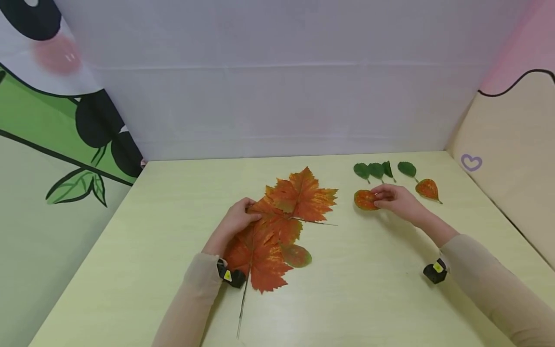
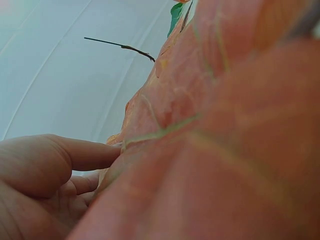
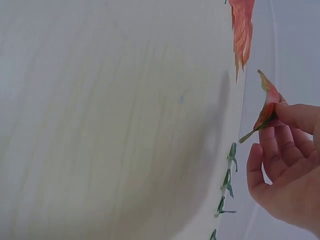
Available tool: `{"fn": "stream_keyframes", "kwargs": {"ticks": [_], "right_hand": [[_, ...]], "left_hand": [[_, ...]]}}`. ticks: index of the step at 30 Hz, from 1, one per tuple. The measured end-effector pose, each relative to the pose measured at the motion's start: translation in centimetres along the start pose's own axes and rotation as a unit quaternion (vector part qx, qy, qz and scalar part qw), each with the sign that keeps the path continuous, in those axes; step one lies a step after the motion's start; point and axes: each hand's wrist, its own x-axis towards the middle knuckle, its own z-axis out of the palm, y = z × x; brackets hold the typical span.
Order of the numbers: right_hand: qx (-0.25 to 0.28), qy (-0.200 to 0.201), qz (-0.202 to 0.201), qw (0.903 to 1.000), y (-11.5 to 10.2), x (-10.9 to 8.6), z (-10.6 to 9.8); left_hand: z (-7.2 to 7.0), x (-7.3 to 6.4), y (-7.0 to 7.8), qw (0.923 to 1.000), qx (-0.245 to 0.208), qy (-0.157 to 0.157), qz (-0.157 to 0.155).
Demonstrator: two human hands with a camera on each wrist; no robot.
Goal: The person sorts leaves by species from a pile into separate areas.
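A pale backdrop point(image 1: 286, 86) rises behind the light yellow table point(image 1: 368, 299) where you work with both arms forward in beige sleeves point(image 1: 195, 289). To your left stands a panel point(image 1: 56, 58) printed with green and white cartoon shapes; to your right, a cream and pink panel point(image 1: 511, 149) bears a small purple heart. Spread across the middle of the table, three overlapping orange-red maple-shaped leaves point(image 1: 277, 221) run from near your left wrist toward the back, two thin dark stems showing, one pointing toward you and one to the right. Your left hand point(image 1: 236, 219) pinches their left edge between thumb and fingers. Your right hand point(image 1: 401, 203), well apart from that cluster, pinches an orange oval leaf point(image 1: 364, 200) between thumb and fingertips, the other fingers loosely bent; the oval leaf is in front of the green row. A reddish-green leaf point(image 1: 296, 255) lies at the cluster's right edge, and an orange pointed leaf point(image 1: 428, 189) rests beyond your right hand, farther right. Four green leaves point(image 1: 376, 170) line the back right of the table, three close together and one set off to the right, its stem just beside the orange pointed leaf. A small black device point(image 1: 435, 271) sits at each of your wrists
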Motion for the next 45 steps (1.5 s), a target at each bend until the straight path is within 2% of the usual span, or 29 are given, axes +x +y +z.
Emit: {"fn": "stream_keyframes", "kwargs": {"ticks": [9,21,27,33,39,45], "right_hand": [[-0.066,0.051,0.045,0.9955,1.6,-1.3,-2.6],[-0.131,0.117,0.088,0.9806,3.2,-2.1,-4.5],[-0.144,0.133,0.117,0.9736,4.0,-2.2,-5.4],[-0.136,0.141,0.136,0.9711,4.6,-2.0,-5.6],[-0.136,0.143,0.139,0.9703,5.1,-1.7,-5.7],[-0.144,0.163,0.135,0.9669,5.1,-1.6,-5.8]], "left_hand": [[0.0,0.0,-0.2,1.0000,-0.004,0.001,0.004],[0.0,-0.1,0.0,1.0000,-0.007,-0.001,-0.001],[0.0,-0.2,-0.1,1.0000,-0.002,0.000,0.004],[0.1,-0.2,-0.1,1.0000,-0.004,-0.001,0.003],[0.2,-0.2,-0.2,1.0000,-0.008,-0.001,0.000],[-0.1,-0.3,0.2,1.0000,-0.007,-0.005,-0.001]]}}
